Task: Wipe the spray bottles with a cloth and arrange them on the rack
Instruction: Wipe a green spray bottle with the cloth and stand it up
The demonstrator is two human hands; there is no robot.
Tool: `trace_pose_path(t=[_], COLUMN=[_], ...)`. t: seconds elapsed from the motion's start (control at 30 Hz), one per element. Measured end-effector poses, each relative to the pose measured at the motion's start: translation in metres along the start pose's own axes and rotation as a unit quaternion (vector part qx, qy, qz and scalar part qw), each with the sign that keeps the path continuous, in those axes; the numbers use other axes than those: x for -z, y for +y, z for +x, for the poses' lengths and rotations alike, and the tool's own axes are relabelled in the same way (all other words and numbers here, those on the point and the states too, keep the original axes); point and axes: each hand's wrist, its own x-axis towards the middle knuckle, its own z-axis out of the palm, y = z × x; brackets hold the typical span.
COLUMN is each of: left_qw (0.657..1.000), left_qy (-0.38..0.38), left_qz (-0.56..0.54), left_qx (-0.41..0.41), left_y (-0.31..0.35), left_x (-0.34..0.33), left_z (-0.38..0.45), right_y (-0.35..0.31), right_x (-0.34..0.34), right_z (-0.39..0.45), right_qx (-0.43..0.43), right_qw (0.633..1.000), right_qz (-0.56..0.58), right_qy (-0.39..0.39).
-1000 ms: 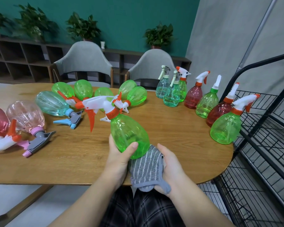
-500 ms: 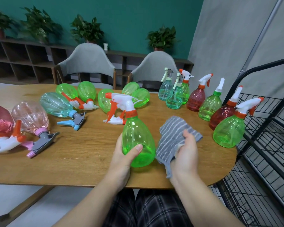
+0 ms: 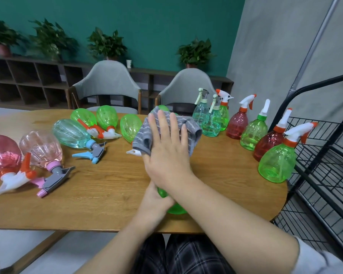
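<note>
My left hand (image 3: 153,198) grips the lower body of a green spray bottle (image 3: 174,208) standing upright near the table's front edge. My right hand (image 3: 166,151) lies flat over the bottle's top and presses a grey striped cloth (image 3: 192,131) onto it, so the trigger head is almost hidden. Only a white nozzle tip pokes out at the cloth's left. Several upright bottles stand at the right end, the nearest a green one (image 3: 277,163). A black wire rack (image 3: 325,175) stands right of the table.
Several bottles lie on their sides across the wooden table (image 3: 97,204): pink ones (image 3: 4,153) at the left, a pale blue one (image 3: 71,133), green ones (image 3: 107,117) behind. Two grey chairs (image 3: 107,84) stand at the far side.
My right hand has swung the cloth from beside the bottle up over its trigger head. The left hand keeps its grip on the bottle's body.
</note>
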Motion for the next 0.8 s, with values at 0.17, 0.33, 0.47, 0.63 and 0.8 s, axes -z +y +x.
trace_pose_path(t=[0.17, 0.33, 0.47, 0.63, 0.8], left_qw=[0.999, 0.997, 0.996, 0.995, 0.995], left_qy=[-0.020, -0.037, -0.049, -0.055, -0.038], left_qz=[0.027, 0.062, 0.073, 0.089, 0.090], left_qx=[-0.007, -0.013, -0.012, -0.004, 0.001], left_y=[0.003, 0.002, 0.004, 0.006, 0.008], left_x=[0.000, 0.000, -0.001, -0.001, 0.002], left_z=[-0.001, -0.004, -0.005, -0.007, -0.007], right_y=[0.010, 0.033, 0.044, 0.051, 0.070], right_x=[0.001, 0.021, 0.028, 0.029, 0.034], right_z=[0.021, 0.042, 0.049, 0.051, 0.051], right_qx=[-0.014, -0.029, -0.081, -0.099, -0.152], right_qw=[0.995, 0.999, 0.994, 0.989, 0.925], right_qz=[-0.084, 0.012, 0.072, 0.114, 0.342], right_qy=[0.051, 0.044, 0.029, 0.013, -0.067])
